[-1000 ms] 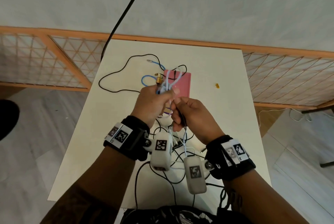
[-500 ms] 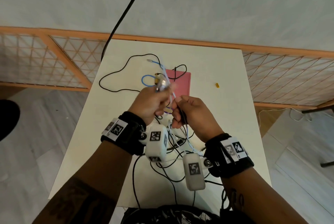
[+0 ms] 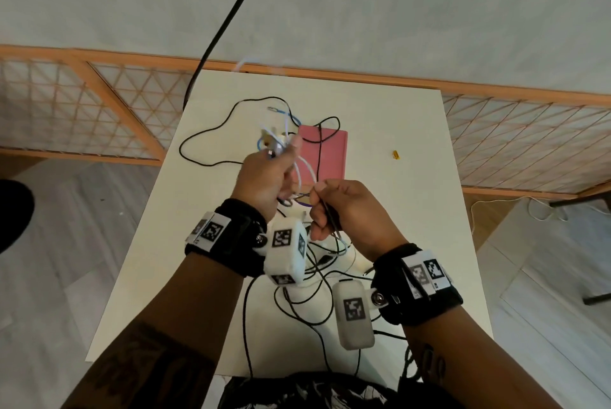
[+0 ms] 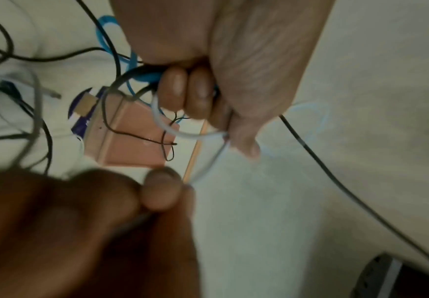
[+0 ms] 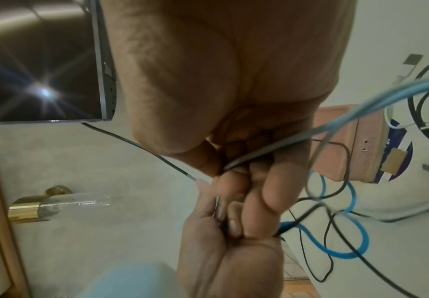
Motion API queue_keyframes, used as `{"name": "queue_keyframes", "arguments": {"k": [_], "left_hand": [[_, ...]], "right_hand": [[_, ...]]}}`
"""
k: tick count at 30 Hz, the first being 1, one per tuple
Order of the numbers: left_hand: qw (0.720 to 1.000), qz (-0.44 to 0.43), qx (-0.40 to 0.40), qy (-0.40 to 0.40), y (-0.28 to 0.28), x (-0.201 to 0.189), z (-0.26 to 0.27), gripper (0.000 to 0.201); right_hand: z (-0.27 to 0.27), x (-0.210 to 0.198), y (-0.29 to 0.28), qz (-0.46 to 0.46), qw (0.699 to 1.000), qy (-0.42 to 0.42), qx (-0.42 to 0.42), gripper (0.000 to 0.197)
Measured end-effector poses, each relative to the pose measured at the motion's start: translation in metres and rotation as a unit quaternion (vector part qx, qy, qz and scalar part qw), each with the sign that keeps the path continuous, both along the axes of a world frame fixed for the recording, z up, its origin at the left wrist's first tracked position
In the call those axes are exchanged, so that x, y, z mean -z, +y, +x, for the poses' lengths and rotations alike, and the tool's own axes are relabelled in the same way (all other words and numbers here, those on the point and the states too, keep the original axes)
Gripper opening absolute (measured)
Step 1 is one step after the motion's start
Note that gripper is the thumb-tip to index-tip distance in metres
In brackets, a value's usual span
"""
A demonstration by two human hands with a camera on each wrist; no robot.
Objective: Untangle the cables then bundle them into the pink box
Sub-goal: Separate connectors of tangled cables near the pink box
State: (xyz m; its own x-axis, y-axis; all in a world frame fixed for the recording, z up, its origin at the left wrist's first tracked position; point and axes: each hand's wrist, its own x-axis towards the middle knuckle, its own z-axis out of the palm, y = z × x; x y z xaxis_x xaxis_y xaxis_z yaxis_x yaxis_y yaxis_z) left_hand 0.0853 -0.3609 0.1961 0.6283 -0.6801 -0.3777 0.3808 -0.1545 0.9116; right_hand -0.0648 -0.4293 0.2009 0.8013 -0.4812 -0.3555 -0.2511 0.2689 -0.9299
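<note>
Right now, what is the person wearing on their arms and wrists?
Both forearms are bare, each with dark tattoo markings. The left hand and right hand are ungloved. Each wrist carries a wide black strap bearing white tags printed with square black-and-white markers. A rounded white camera pod with its own marker hangs from each strap by a metal stud.

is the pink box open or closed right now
Cannot tell. The pink box lies flat on the table, a thin black cable across its top; no opening or lid shows.
</note>
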Motion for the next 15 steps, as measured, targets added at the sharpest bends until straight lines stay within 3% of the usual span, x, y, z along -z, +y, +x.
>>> {"name": "queue_keyframes", "arguments": {"k": [2,3,6,7,12,15], "left_hand": [[0.995,0.008,0.102,-0.014,0.004,0.004,-0.011,0.035],[0.994,0.019,0.102,-0.03,0.005,0.006,-0.013,0.033],[0.997,0.03,-0.073,0.0,-0.002,0.007,0.007,0.039],[0.995,0.024,-0.09,0.022,-0.003,0.007,0.014,0.038],[0.988,0.065,0.139,0.033,0.009,0.006,-0.015,0.043],[0.991,0.031,0.129,0.02,0.006,0.011,-0.026,0.04]], "right_hand": [[-0.001,-0.001,-0.004,0.0,1.0,-0.01,0.014,0.034],[-0.002,-0.001,-0.005,0.0,1.0,-0.01,0.015,0.034],[-0.006,-0.001,-0.003,0.01,1.0,0.001,-0.004,0.031],[-0.008,-0.001,-0.001,0.007,1.0,0.005,-0.011,0.03],[-0.011,-0.001,0.0,-0.042,0.999,0.007,-0.003,0.03],[-0.008,0.002,-0.002,-0.063,0.998,0.022,-0.005,0.032]]}}
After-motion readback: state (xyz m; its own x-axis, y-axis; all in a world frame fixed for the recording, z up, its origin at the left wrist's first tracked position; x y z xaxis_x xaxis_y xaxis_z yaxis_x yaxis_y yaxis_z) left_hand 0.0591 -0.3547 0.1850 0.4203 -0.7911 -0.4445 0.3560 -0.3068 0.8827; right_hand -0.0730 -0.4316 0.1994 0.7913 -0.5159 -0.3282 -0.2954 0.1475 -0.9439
